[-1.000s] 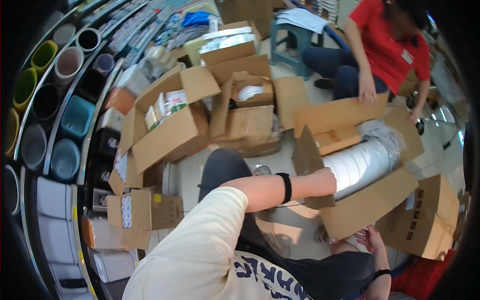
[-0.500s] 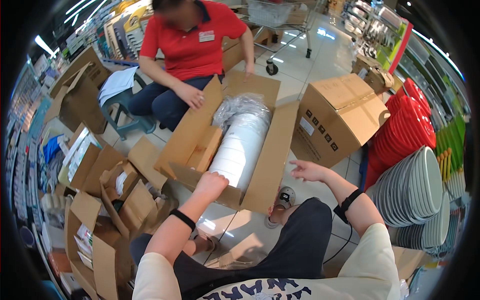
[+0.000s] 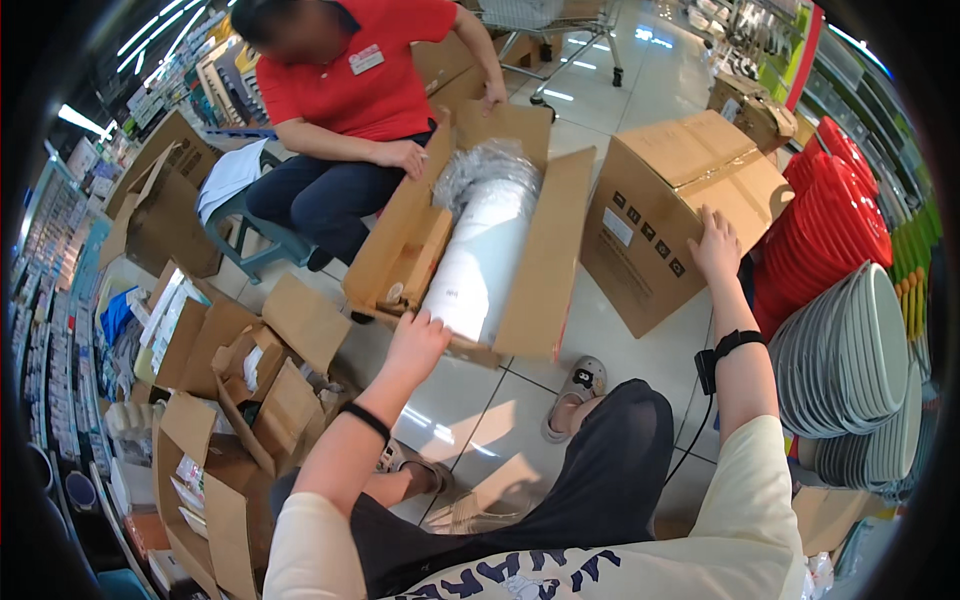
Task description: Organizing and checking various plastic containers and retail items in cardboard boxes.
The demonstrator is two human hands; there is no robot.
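Note:
My left hand (image 3: 415, 345) grips the near edge of an open cardboard box (image 3: 548, 262) in front of me, fingers curled over it. Inside lies a long white cylinder (image 3: 482, 258), perhaps a nested stack; its kind is unclear. Crumpled clear plastic (image 3: 480, 170) covers its far end, and a narrow brown carton (image 3: 427, 248) sits along its left. On the right, my right hand (image 3: 717, 245) rests on a taped-up cardboard box (image 3: 640, 235), fingers spread across its near top edge. Facing me, a co-worker in a red shirt (image 3: 350, 95) has both hands at the open box's far end.
Red tubs (image 3: 825, 225) and stacked grey-white basins (image 3: 835, 350) rise at the right. Opened cartons (image 3: 235, 510) crowd the left, near shelving. A teal stool (image 3: 262, 245) stands beside the co-worker, with a shopping cart (image 3: 545, 45) behind. Flattened cardboard (image 3: 490, 490) lies between my feet.
My right hand has moved from the air onto the taped-up box. The open box has shifted slightly away from me, its near end turned, with my left hand still at its edge.

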